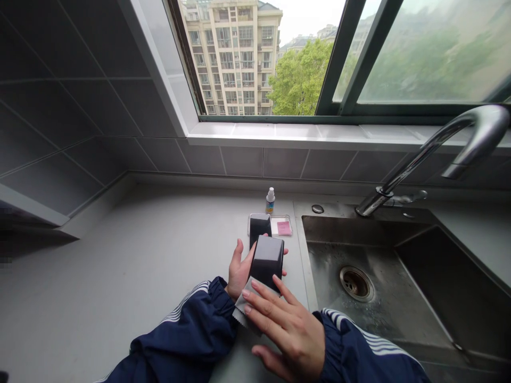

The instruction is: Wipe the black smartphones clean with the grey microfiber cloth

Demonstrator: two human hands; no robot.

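A black smartphone (267, 258) lies screen up across my left hand (239, 271). My left thumb stands out to the side, and the fingertips wrap past the phone's right edge. Over the phone's lower end, my right hand (287, 324) lies with its fingers stretched flat and thumb apart. Beneath those fingers is a grey wiping cloth (241, 315) with zigzag edges, pressed on the phone. The cloth's middle is hidden. Just beyond the phone, a second dark phone-like slab (260, 223) lies on the counter, partly covered by the held phone.
A small white-capped bottle (270, 202) stands behind a clear case (286, 217) with a pink piece (284, 228). On the right is a steel sink (359, 250) with a tall faucet (415, 154). The grey counter (120, 266) stretches left, below a window (263, 119).
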